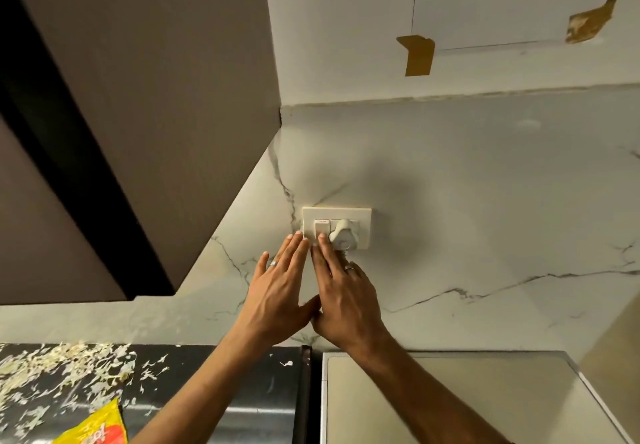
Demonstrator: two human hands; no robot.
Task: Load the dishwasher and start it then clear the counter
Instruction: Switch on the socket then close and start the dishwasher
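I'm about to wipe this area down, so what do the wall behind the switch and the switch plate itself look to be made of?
The white grey-veined wall panel looks like marble or a marble-look slab, smooth with a soft sheen; the veins alone can't settle which. The cream rectangular switch plate looks like moulded plastic, matte and evenly coloured.

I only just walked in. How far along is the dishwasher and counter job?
Loading can't be judged here. In hand: the right hand fingers the wall switch beside the plug, the left hand alongside. Left: scraps and a yellow packet remain on the counter.
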